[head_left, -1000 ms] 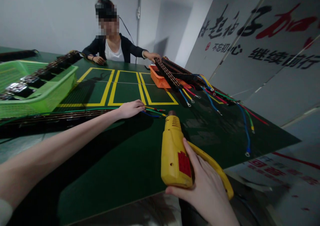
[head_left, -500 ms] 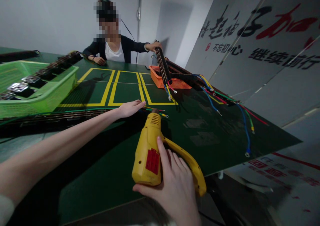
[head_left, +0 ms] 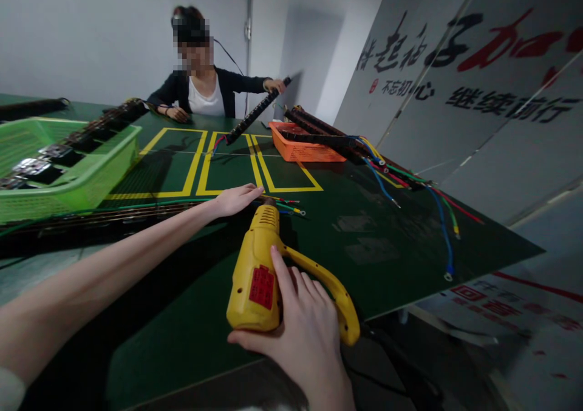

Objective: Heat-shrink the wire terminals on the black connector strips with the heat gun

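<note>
My right hand [head_left: 300, 320] is wrapped round the body of a yellow heat gun [head_left: 255, 271] with a red label. Its looped handle [head_left: 328, 277] stands out to the right of my fingers. The nozzle [head_left: 269, 202] points away from me, close to my left fingertips. My left hand [head_left: 239, 198] reaches across from the left, its fingers closed over the wire end of a long dark strip [head_left: 122, 220]; the grip's underside is hidden. Past the fingertips come thin coloured wires [head_left: 289, 207], some with ring terminals.
At the left stands a green basket [head_left: 91, 183] with another strip across it. An orange basket [head_left: 310, 151] bears more strips, their wires [head_left: 449, 235] trailing right. Across the green table [head_left: 387, 289], a co-worker [head_left: 204, 89] holds a dark strip [head_left: 257, 113].
In the view, the heat gun and my right hand have shifted slightly left. The co-worker has swung the strip from over the orange basket leftward over the table. My left hand stays at the wires.
</note>
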`<state>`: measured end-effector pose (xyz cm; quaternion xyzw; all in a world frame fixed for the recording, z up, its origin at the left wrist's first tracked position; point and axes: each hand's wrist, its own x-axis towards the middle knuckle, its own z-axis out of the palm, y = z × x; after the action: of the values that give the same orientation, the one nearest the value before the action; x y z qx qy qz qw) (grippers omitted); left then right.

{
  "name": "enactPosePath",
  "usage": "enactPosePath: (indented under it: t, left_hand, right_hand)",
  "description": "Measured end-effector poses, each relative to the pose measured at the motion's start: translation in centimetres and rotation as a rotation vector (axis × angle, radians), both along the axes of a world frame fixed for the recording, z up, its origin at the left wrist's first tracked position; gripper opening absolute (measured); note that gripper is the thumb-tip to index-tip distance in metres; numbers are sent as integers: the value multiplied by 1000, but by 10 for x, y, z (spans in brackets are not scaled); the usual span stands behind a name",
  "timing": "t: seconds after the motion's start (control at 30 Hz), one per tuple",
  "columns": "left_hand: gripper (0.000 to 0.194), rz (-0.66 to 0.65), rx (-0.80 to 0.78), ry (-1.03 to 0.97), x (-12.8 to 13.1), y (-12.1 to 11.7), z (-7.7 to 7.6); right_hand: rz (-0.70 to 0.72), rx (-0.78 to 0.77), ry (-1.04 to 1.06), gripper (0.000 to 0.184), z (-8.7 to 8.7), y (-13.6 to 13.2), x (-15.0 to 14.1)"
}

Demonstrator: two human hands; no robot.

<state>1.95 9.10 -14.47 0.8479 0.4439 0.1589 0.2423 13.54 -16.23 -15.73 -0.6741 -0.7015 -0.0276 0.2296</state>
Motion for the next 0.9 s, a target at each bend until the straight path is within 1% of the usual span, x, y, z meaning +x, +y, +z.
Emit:
enactPosePath:
  t: [0.13, 0.27, 0.37, 0.47, 0.67, 0.9]
  left_hand:
    - [67, -27, -1, -9, -1, 1, -1]
    - [66, -24, -12, -5, -2, 0, 1]
    - [66, -15, -8, 10, -2, 0, 1]
    - [66, -15, 11, 23, -2, 0, 1]
    - [66, -47, 20, 19, -3, 2, 0]
    - [66, -26, 10, 28, -1, -3, 4]
  right_hand:
    - [-52, -43, 10, 122, 7, -2, 18]
    - [-105, -25, 2, 121, 6, -6, 35]
    - [-134, -17, 2, 117, 5, -10, 41]
    - [-146, -9, -9, 114, 5, -12, 42]
    - [-139, 18, -59, 117, 2, -11, 39]
    - [-127, 86, -113, 120, -3, -5, 21]
